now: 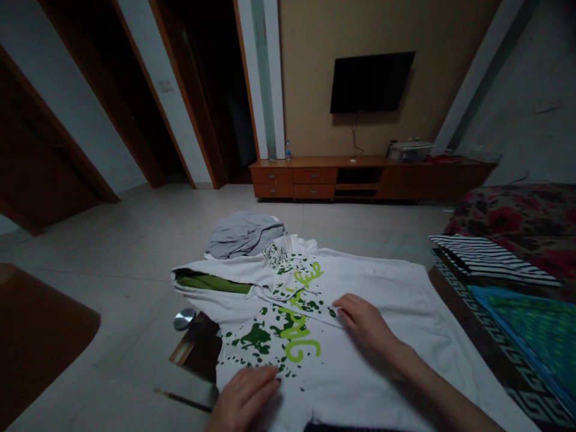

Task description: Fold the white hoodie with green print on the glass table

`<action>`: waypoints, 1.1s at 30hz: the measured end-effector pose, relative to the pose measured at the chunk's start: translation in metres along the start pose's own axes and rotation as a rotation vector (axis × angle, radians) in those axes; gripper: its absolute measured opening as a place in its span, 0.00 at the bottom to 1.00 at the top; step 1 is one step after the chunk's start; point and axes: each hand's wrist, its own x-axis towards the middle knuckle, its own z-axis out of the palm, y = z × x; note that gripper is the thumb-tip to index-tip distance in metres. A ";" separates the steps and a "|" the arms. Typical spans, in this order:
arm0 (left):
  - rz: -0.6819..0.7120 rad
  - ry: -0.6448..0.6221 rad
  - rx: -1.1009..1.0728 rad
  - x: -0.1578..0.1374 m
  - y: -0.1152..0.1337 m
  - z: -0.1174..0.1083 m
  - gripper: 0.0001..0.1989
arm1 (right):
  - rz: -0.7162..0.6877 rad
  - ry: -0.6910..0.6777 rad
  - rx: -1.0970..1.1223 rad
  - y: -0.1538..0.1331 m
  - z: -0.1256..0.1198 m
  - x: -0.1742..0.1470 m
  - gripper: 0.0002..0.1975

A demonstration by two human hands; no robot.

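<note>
From the head camera, I look down at a white T-shirt [382, 336] with a green splatter print and light green lettering, spread across the counter [198, 351] in the lower middle of the frame. The counter's dark glossy top shows only at the shirt's left edge. My left hand [243, 396] lies flat at the bottom centre, palm down and fingers loosely together, pressing the shirt's lower edge just below the print; it grips nothing. My right hand [364, 321] rests flat right of centre, fingers stretched toward the left, their tips touching the edge of a folded-over flap of the shirt beside the lettering; it too lies open on the cloth.

The shirt's green-lined neck opening [211, 282] points to the left of the frame. Just above it, at the shirt's far edge, sits a crumpled grey garment [243, 234]. A small round silver disc [183, 318] shows by the counter's left corner.

On the right, a striped black-and-white cloth [490, 261] lies folded, with a teal patterned fabric [526, 336] below it. In the upper part of the frame, across the tiled floor, a wall-mounted television [371, 81] hangs above a long wooden cabinet [369, 177].
</note>
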 end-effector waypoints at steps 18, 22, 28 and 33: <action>-0.593 -0.351 0.226 0.106 -0.129 0.020 0.25 | 0.025 -0.231 -0.198 -0.024 0.052 0.107 0.08; -0.600 -0.203 0.140 0.092 -0.143 0.008 0.24 | 0.001 -0.277 -0.215 -0.020 0.053 0.110 0.10; -1.105 0.271 0.543 0.048 -0.216 -0.053 0.25 | 0.086 -0.261 -0.354 -0.019 0.021 0.114 0.11; -1.473 0.113 0.505 0.021 -0.274 -0.093 0.21 | -0.098 -0.296 -0.272 -0.074 0.017 0.130 0.11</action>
